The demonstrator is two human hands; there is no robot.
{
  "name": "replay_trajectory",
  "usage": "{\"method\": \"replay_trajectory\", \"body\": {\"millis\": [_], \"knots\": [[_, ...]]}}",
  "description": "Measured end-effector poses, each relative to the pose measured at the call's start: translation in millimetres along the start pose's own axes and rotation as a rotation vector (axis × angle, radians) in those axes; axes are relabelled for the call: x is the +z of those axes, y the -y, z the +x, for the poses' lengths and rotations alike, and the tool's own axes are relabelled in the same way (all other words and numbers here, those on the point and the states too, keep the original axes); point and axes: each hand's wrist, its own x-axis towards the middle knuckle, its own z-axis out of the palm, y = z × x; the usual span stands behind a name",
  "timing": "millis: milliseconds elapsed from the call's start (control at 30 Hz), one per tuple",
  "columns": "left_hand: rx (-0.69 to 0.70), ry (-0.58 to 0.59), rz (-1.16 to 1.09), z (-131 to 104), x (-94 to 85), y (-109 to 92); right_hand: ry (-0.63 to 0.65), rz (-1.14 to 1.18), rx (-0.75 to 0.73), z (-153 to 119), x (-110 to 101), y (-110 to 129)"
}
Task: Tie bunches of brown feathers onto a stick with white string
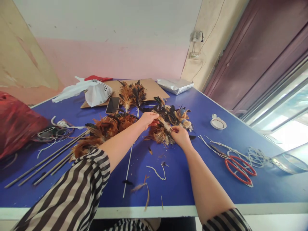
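Observation:
Both hands meet over the middle of the blue table. My left hand [148,120] pinches one end of a small tuft of pale brown feathers [165,123]. The fingers of my right hand [181,136] are closed on the tuft's other end, lower and to the right. Beneath and behind the hands lies a loose pile of brown, black and cream feathers [179,115]. Beside my left forearm, feather dusters [101,130] with reddish-brown feathers lie with their sticks [55,154] pointing toward the front left. The forearm covers part of them.
Red-handled scissors [240,168] and white string [257,156] lie at the right, with a tape roll [218,122] behind. At the back are a phone [113,105], cardboard [151,88], a white bag [98,93] and a silver packet [175,85]. A red bag [20,125] stands left.

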Motion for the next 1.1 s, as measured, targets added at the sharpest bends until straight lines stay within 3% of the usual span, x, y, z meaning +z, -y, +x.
{"method": "replay_trajectory", "body": {"millis": [167,267,367,600,767,867,1100], "knots": [[-0.017,0.074,-0.019,-6.5,1.9,11.3,-0.131,0.179,-0.049,-2.8,-9.8,7.6],[0.005,0.1,0.004,-8.8,5.2,12.8,-0.148,0.106,-0.19,-9.0,-7.2,15.8],[0.045,0.117,0.043,-10.3,9.9,12.0,-0.134,-0.016,-0.226,-12.2,-3.1,18.4],[0.039,0.095,-0.019,-7.7,17.6,13.7,-0.011,0.016,-0.068,-7.7,-2.4,6.5],[0.023,0.149,-0.012,-10.3,21.4,12.2,-0.127,0.055,-0.111,-6.1,2.5,7.3],[0.029,0.19,0.024,-12.7,23.0,10.7,-0.124,0.083,-0.133,-5.6,6.2,8.8],[0.004,0.224,0.019,-7.4,20.6,13.2,-0.028,0.496,0.082,-4.6,3.3,5.9]]}}
